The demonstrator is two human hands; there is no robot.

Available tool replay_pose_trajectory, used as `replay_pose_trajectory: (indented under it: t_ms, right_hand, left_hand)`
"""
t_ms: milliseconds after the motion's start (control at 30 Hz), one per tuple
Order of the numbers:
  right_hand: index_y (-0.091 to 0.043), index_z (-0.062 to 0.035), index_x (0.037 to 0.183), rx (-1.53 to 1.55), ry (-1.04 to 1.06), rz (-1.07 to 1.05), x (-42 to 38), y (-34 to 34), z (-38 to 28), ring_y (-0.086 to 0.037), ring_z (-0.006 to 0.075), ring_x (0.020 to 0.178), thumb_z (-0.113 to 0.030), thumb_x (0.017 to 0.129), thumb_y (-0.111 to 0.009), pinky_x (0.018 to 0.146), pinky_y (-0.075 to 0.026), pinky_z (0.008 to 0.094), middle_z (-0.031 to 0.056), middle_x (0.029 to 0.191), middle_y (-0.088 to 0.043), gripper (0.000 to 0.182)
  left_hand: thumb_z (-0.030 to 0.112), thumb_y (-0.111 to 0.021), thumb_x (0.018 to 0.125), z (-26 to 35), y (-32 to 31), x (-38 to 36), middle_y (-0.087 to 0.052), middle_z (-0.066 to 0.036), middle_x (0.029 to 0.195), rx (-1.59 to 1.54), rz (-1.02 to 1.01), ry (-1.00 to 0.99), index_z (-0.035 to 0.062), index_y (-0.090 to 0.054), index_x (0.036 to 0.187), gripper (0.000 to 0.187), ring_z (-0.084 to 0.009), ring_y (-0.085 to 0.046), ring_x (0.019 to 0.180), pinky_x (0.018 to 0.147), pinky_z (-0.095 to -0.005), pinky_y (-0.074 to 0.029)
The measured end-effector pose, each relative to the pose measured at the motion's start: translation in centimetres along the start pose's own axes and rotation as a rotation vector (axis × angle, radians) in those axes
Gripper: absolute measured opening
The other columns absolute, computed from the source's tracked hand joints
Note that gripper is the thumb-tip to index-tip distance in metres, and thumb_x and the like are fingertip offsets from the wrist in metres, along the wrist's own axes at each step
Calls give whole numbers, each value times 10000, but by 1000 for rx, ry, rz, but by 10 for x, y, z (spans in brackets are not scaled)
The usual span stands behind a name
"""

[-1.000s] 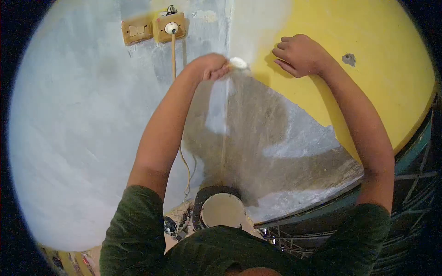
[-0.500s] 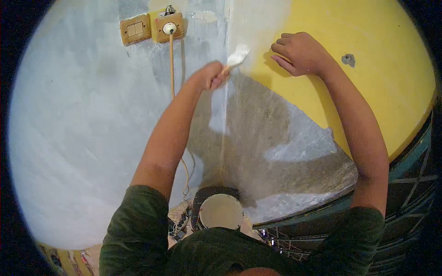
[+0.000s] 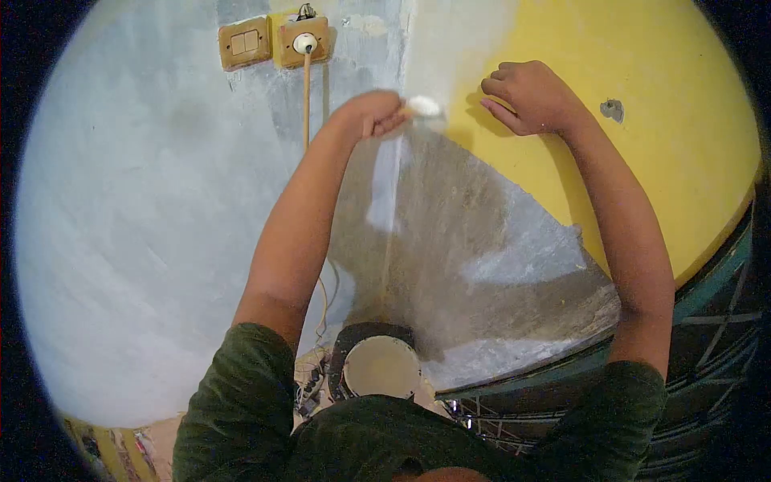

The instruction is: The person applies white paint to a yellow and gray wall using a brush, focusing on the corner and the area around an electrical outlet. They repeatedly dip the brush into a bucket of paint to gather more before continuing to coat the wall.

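My left hand is closed around the handle of a paintbrush. Its bristles look white and slightly smeared by motion, and overlap the wall corner where white paint meets bare grey plaster. Over the yellow wall, my right hand holds nothing. Its fingers are loosely bent, with the thumb apart from them, and the palm side is mostly hidden. Below, close to my body, a round bucket shows pale liquid inside.
A switch plate and a wall socket sit upper left. A plug's cord hangs down behind my left arm. Loose wires lie beside the bucket. Dark metal latticework lines the lower right.
The brush in my left hand has swung from slanting upward to nearly level, slightly lower and to the right. My right hand stays at the yellow wall. The view has shifted slightly.
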State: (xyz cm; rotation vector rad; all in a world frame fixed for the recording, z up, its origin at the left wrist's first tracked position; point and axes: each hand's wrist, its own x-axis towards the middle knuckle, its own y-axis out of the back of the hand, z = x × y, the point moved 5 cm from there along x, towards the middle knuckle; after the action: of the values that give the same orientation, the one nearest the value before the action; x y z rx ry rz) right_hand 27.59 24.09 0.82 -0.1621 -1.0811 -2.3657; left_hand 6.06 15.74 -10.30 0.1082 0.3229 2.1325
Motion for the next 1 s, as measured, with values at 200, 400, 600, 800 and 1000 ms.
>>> replay_pose_trajectory:
  t_ms: [200, 400, 600, 800, 1000]
  right_hand:
    - [-562, -62, 794, -48, -13, 120, -2, 7, 2, -587, 335, 704, -278, 881, -516, 619, -474, 457, 126, 682, -562, 238]
    - [-583, -55, 799, -58, -59, 214, -4, 18, 8, -570, 295, 694, -200, 855, -553, 598, -462, 416, 108, 665, -550, 159]
    - [-586, -82, 783, -53, -70, 248, -5, 23, 13, -585, 311, 694, -263, 876, -535, 597, -472, 436, 112, 667, -568, 210]
    - [-591, -73, 752, -22, -118, 229, -2, 32, 10, -581, 309, 682, -264, 877, -532, 600, -472, 435, 123, 645, -570, 236]
    - [-602, -66, 744, 34, -113, 155, -1, 25, 11, -580, 315, 693, -255, 875, -524, 619, -471, 445, 122, 645, -575, 243]
  left_hand:
    - [200, -395, 929, 51, 5, -20, -438, 59, 579, -458, -206, -158, 46, -518, 909, 198, -48, -227, 375, 327, -212, -169]
    - [234, -446, 928, 21, -35, 1, -414, 52, 538, -104, -96, -177, 112, -524, 779, 208, -60, -267, 363, 322, -235, -202]
    - [304, -481, 915, -105, -59, 30, -397, 53, 508, -169, -194, 40, 139, -516, 723, 256, -75, -317, 357, 313, -261, -219]
    - [270, -465, 930, -108, -30, 3, -399, 68, 522, -114, -410, 296, 110, -539, 751, 251, -40, -316, 362, 298, -221, -199]
    - [213, -442, 933, 18, -18, 6, -433, 59, 554, -142, -272, 25, 64, -547, 813, 218, -30, -304, 366, 313, -202, -225]
